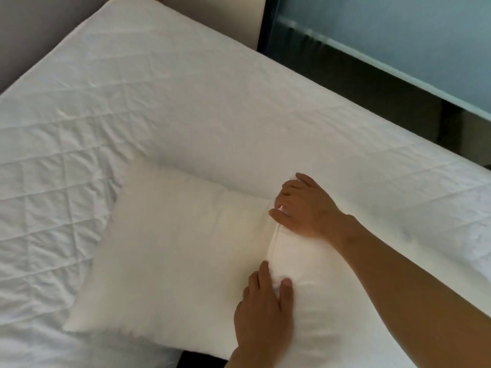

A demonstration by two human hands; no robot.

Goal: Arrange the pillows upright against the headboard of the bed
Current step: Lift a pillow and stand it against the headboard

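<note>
Head view looks steeply down, close over bed (159, 107)

We see one white pillow (170, 251) lying flat on the quilted white bed (186, 107), near its close edge and turned at an angle to the bed's sides. A pillowcase (313, 282) covers only its right part, the open hem running across the pillow's middle; the bare left part looks creamier. The headboard (29, 35) rises at far left, well apart from it.
</note>
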